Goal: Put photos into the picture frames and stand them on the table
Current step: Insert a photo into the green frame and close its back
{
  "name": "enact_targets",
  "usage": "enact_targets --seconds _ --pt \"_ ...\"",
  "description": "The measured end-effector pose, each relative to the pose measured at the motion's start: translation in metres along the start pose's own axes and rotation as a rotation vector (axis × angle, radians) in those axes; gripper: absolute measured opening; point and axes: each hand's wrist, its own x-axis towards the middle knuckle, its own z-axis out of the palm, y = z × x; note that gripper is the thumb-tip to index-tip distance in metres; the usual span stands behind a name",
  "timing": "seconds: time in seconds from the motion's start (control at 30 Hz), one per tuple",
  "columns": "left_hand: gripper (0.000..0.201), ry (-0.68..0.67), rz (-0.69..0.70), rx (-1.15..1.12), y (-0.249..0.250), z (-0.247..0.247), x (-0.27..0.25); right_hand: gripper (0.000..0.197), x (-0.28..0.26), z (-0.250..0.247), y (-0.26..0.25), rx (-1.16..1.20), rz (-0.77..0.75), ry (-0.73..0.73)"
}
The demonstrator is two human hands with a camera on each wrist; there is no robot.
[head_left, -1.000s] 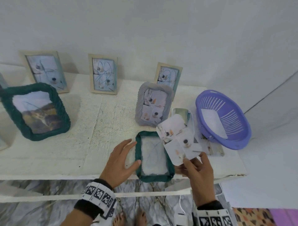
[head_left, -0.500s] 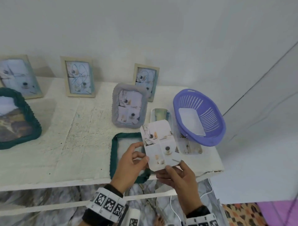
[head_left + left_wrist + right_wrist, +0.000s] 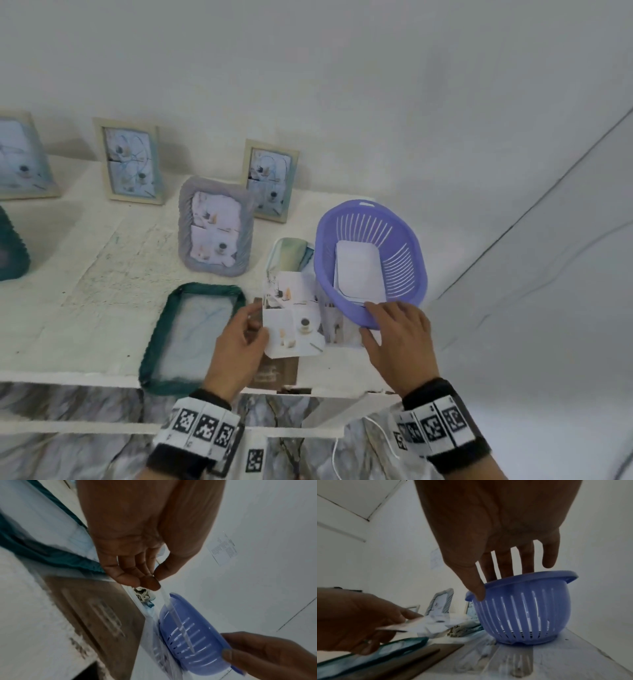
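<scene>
My left hand (image 3: 255, 325) pinches a photo (image 3: 291, 318) of small cups by its left edge, just above the table. The left wrist view shows the photo (image 3: 173, 615) edge-on between thumb and fingers (image 3: 150, 582). A dark green frame (image 3: 191, 335) lies flat at the table's front edge, left of the photo. Its brown backing board (image 3: 274, 373) lies under my left hand. My right hand (image 3: 394, 329) is open, its fingers spread over the near rim of the purple basket (image 3: 370, 222). White photo sheets (image 3: 358, 274) lie inside the basket.
Filled frames stand at the back: a grey one (image 3: 215, 226), wooden ones (image 3: 132, 161) (image 3: 270, 180) (image 3: 20, 157), and a green one (image 3: 10, 250) at far left. Loose photos (image 3: 339, 325) and a white frame (image 3: 291, 253) lie beside the basket. The table edge (image 3: 68, 377) is close.
My right hand let go of the photo and moved right to the basket rim. My left hand left the green frame and now holds the photo alone. The view swung right.
</scene>
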Motion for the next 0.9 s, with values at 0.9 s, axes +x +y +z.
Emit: enact_targets --seconds 0.9 --pt "0.026 0.066 0.010 0.362 0.037 0.069 0.035 0.042 0.042 -0.032 0.038 0.298 -0.102 -0.320"
